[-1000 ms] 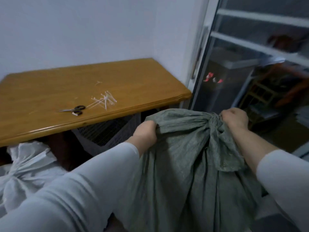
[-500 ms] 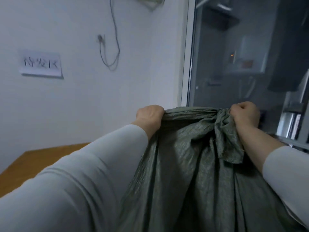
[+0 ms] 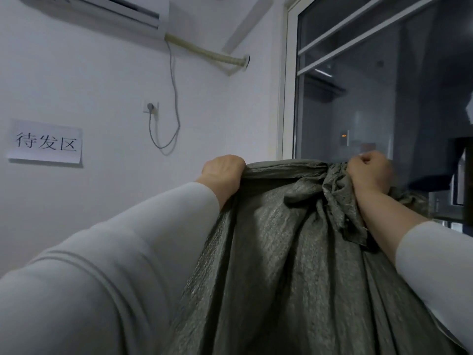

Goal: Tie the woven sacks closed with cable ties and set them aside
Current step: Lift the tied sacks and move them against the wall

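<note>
1. Grey-green woven sack (image 3: 281, 252): hangs from centre toward 5 o'clock.
2. Left hand (image 3: 222, 172): fist clamped on the sack's top edge. Right hand (image 3: 368, 172), at 3 o'clock of it: fist clamped round the bunched neck.
3. Advised: lift evenly; cable tie unseen, verify closure before setting down.

head cam | faces forward, tilted up | close over raised arms

left hand (image 3: 223, 172) grips green sack (image 3: 294, 252) top edge; right hand (image 3: 368, 174) grips bunched neck | tie possibly hidden
</note>
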A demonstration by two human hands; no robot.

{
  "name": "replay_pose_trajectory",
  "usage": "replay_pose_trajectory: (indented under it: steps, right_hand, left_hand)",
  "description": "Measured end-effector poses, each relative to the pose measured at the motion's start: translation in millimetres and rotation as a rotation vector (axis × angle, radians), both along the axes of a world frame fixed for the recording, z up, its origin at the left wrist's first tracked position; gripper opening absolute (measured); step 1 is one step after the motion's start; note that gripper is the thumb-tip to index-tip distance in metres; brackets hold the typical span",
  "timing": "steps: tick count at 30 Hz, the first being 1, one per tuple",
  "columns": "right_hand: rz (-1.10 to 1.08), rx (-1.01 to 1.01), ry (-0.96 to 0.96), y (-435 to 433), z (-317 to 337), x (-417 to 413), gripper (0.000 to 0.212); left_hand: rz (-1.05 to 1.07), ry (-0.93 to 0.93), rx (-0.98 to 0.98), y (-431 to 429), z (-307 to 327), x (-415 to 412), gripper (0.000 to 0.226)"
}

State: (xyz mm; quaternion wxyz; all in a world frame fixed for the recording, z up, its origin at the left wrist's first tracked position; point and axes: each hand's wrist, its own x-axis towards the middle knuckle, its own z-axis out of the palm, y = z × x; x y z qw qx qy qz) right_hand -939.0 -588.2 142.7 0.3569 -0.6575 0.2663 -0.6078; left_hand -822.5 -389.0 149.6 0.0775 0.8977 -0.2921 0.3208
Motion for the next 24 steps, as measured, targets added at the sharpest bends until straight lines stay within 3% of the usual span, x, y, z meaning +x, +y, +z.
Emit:
replay_pose_trajectory:
  steps: [10, 24]
  right_hand:
    - [0.029, -0.025, -0.09, 20, 31, 137, 0.027]
    - [0.249, -0.018, -0.101, -26, 18, 428, 0.022]
  left_hand:
    - [0.049, -0.084, -0.043, 19, 45, 130, 0.024]
    - [0.294, -0.047, -0.047, -8, 42, 375, 0.025]
